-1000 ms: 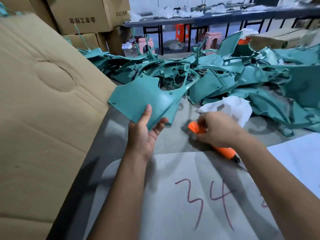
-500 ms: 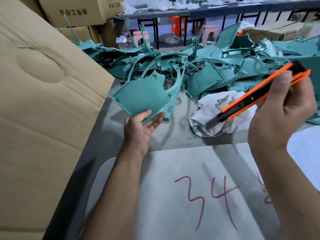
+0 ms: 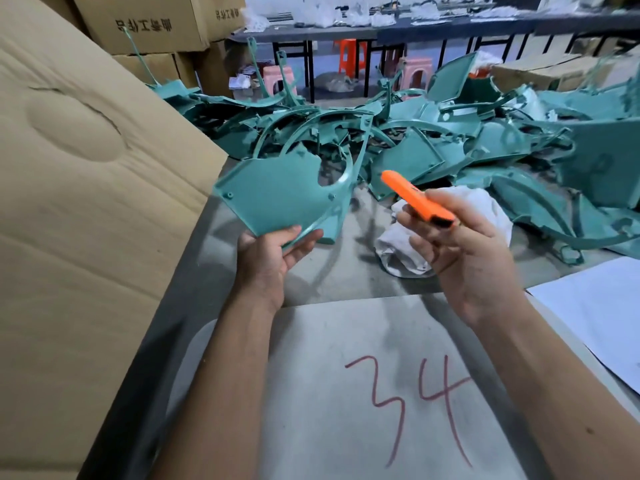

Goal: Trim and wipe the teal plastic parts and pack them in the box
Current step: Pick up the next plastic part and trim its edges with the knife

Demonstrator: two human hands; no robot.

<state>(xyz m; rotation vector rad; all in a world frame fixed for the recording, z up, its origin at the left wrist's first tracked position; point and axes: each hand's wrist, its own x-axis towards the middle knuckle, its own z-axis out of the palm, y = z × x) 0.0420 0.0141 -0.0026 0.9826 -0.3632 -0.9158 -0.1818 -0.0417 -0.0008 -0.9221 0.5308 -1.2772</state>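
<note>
My left hand [image 3: 273, 256] holds a flat teal plastic part [image 3: 277, 194] by its lower edge, tilted up above the grey table. To its right, my right hand [image 3: 460, 247] grips an orange utility knife [image 3: 415, 197] in its fingers, the knife's far end pointing up and left toward the part without touching it. A crumpled white cloth [image 3: 408, 251] lies on the table behind and below my right hand. A large heap of teal parts [image 3: 450, 140] covers the table's far side. A big cardboard box flap [image 3: 86, 202] stands at the left.
A grey sheet marked "34" in red [image 3: 381, 393] lies in front of me. White paper [image 3: 595, 317] sits at the right edge. Stacked cardboard cartons [image 3: 145, 26] stand at the back left, and tables with plastic stools [image 3: 353, 53] beyond.
My right hand lifted the orange knife from the table by the cloth, raised it high at the right, then brought it down and left, turned toward the teal part. The left hand kept holding the part.
</note>
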